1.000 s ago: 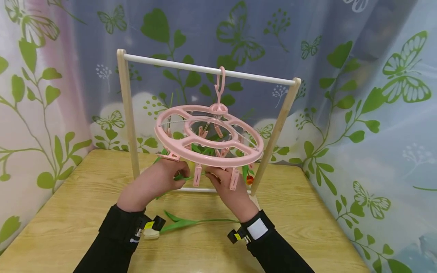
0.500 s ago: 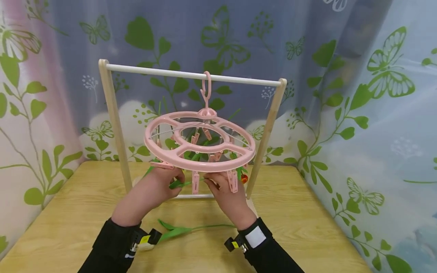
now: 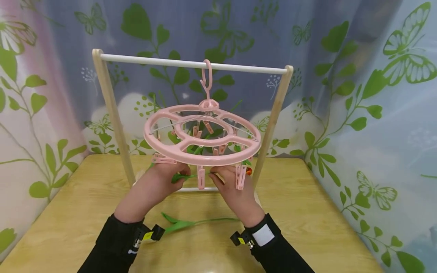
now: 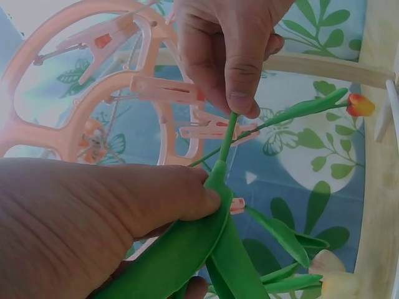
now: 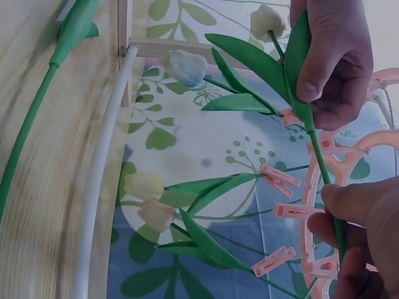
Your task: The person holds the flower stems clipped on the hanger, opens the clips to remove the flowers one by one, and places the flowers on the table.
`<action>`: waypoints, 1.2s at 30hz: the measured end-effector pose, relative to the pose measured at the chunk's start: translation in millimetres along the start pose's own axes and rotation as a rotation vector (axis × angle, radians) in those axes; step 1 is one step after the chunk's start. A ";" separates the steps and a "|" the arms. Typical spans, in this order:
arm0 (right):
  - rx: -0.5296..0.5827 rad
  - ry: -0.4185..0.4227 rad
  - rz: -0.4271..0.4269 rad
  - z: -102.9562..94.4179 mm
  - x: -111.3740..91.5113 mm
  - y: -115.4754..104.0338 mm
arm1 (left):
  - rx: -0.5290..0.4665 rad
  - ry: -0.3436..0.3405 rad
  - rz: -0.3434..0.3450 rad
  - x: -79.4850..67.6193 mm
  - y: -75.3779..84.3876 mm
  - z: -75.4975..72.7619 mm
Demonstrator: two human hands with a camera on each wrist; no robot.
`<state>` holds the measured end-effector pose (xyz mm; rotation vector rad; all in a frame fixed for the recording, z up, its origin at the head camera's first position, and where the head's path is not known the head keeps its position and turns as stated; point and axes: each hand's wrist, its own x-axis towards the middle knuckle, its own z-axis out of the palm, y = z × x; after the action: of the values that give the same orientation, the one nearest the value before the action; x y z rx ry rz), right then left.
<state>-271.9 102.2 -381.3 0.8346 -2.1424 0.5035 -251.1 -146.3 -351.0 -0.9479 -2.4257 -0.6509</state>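
Observation:
Below the front rim of a pink round peg hanger, both hands hold one artificial tulip. My left hand pinches it at the base of its green leaves. Farther along, my right hand pinches the thin green stem between thumb and fingers. A pink peg hangs between the hands. Whether the cream bloom behind the leaves belongs to the held tulip, I cannot tell. Pegs on the hanger grip other tulips, among them a pale pink one and an orange-red one.
The hanger hooks over the white top bar of a wooden-sided rack. Another tulip lies on the wooden table in front, its bloom hidden by the left wrist's camera. A leaf-and-butterfly patterned curtain surrounds the back and sides.
The head view has shifted, moving the rack left in the picture. Both hands keep hold of the tulip under the hanger's front rim, with little visible movement.

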 end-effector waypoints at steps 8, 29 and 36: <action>-0.039 -0.007 -0.008 -1.2 -0.3 0.5 | 0.070 0.054 0.069 -2.3 1.3 -1.8; -0.020 -0.096 -0.011 -5.0 -1.4 8.1 | 0.124 -0.080 -0.062 -3.6 4.5 4.4; -0.025 -0.154 0.028 -3.8 -3.7 7.1 | 0.130 -0.144 -0.108 -3.4 4.7 6.4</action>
<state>-273.1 110.9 -382.4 0.8542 -2.2995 0.4382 -247.0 -141.3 -356.7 -0.8424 -2.6252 -0.4680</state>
